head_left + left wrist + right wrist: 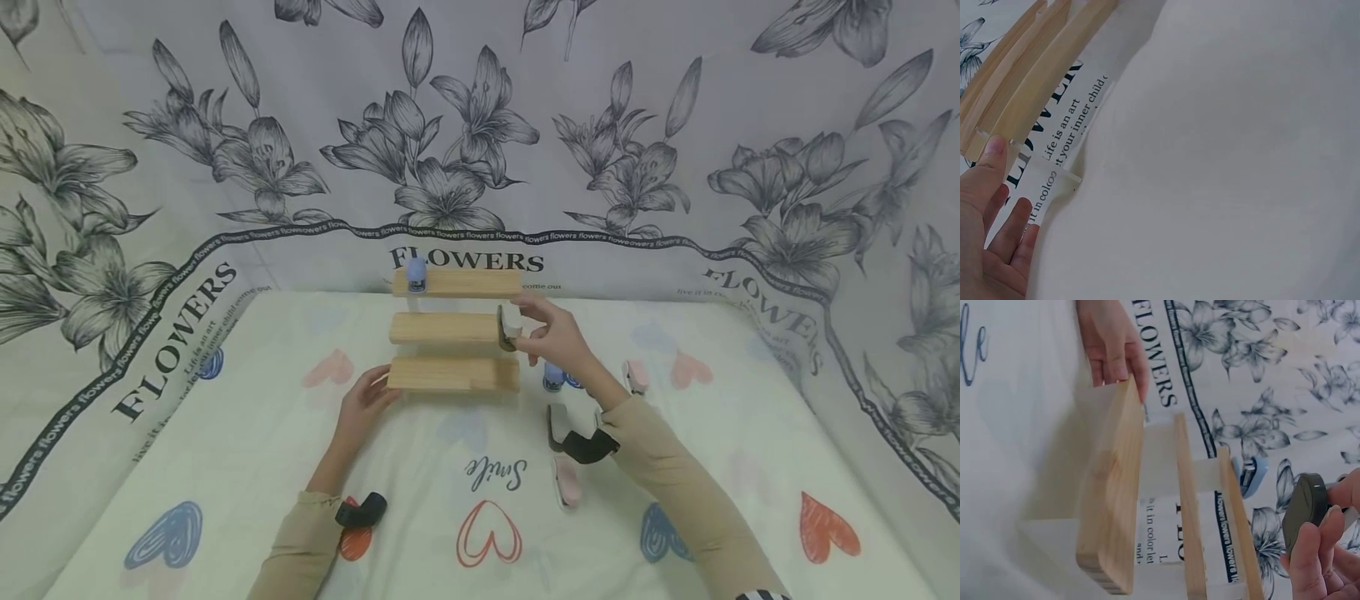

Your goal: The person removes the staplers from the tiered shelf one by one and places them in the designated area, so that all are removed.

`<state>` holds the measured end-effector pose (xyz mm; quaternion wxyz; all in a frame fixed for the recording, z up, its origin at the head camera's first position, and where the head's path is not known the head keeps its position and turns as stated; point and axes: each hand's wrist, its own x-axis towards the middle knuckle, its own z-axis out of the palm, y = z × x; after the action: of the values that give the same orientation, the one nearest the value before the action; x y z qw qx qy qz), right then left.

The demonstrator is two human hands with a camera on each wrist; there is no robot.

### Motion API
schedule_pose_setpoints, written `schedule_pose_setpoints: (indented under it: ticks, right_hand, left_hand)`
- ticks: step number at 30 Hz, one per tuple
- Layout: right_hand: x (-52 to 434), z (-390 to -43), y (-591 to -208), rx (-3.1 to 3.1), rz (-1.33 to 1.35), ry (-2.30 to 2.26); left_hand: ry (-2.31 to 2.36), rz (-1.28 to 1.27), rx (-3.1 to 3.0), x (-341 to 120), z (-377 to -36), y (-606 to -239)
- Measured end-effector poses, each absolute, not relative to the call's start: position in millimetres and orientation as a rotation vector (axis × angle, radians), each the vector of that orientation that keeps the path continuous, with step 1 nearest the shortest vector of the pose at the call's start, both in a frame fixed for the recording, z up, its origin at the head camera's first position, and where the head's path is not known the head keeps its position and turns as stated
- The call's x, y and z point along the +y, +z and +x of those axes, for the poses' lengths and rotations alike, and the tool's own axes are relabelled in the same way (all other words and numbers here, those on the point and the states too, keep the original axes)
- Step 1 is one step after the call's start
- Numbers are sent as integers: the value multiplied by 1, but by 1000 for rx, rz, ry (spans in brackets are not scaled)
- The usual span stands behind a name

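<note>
A three-step wooden rack (450, 327) with clear supports stands before me. My left hand (363, 406) holds the left end of its lowest board (442, 372), thumb on the corner and a finger on the other side. At the right end of the middle board, my right hand (558, 335) pinches a grey-white stapler (512, 318) between thumb and fingers. In the right wrist view the stapler's dark base (1305, 509) faces the camera. A blue stapler (417, 273) stands upright on the left of the top board.
Right of the rack, another blue stapler (553, 377), a grey one (556, 423) and pink staplers, one nearer (567, 482) and one farther (636, 377), rest on the heart-patterned cloth (247, 467). A flower-printed curtain (480, 192) hangs close behind.
</note>
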<state>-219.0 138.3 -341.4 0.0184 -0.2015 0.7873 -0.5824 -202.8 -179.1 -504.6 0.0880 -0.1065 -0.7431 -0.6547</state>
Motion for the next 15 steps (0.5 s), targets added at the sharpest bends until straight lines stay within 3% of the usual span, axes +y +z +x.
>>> schedule_pose_setpoints:
  ticks: [7,15]
  right_hand:
    - [162,-220,-368,2484,-597,-1803]
    - [178,-184,-360,2556,-641,-1734]
  left_hand:
    - [-1925,-305,-2207,-178,-202,-502]
    - [-1913,-310,-2226,-178,-204,-503]
